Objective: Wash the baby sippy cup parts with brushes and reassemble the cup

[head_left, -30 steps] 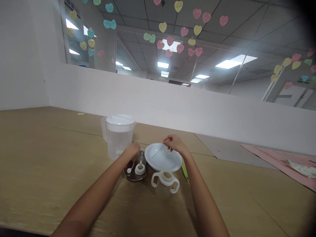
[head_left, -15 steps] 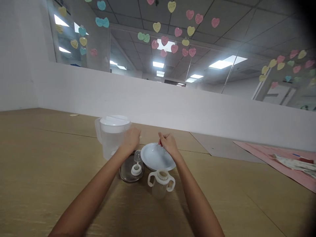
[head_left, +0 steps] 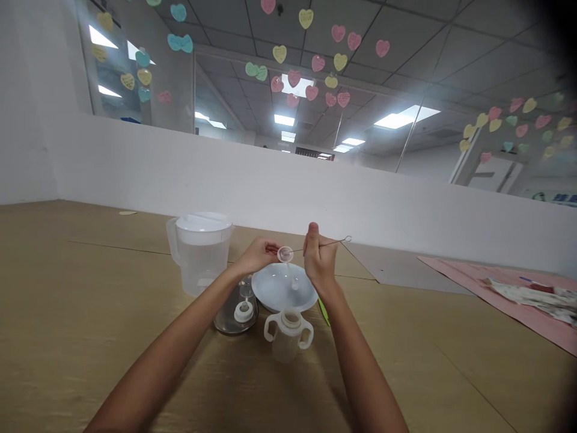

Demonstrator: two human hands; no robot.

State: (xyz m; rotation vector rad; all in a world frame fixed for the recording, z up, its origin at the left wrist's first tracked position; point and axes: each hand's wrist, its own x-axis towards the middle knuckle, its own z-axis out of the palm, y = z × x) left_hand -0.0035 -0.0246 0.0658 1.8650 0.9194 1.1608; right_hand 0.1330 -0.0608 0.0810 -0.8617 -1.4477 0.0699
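Observation:
My left hand (head_left: pixel 261 255) pinches a small clear round bottle part (head_left: pixel 285 254), its opening turned toward me. A pale thin tube with a thicker end (head_left: pixel 293 281) hangs below it, above the white bowl (head_left: pixel 265 287). Closed in a fist with the thumb up, my right hand (head_left: pixel 321 255) grips a thin wire straw brush (head_left: pixel 333 243) with a looped end. The wire's other end reaches into the clear part; its tip is hidden. Just below the bowl stands a clear bottle with two white handles (head_left: pixel 286 337), its mouth open.
At left is a lidded clear pitcher (head_left: pixel 202 258). A metal tray (head_left: pixel 225 322) holds a white nipple ring (head_left: pixel 244 311) and a clear cap (head_left: pixel 246 287). Something green (head_left: pixel 323 313) shows beside my right forearm. Pink cloth (head_left: pixel 455 273) lies at far right.
My left hand has come right, from beside the pitcher to over the bowl, bringing the clear part. My right hand has turned upright and risen slightly, and the brush wire meets the part.

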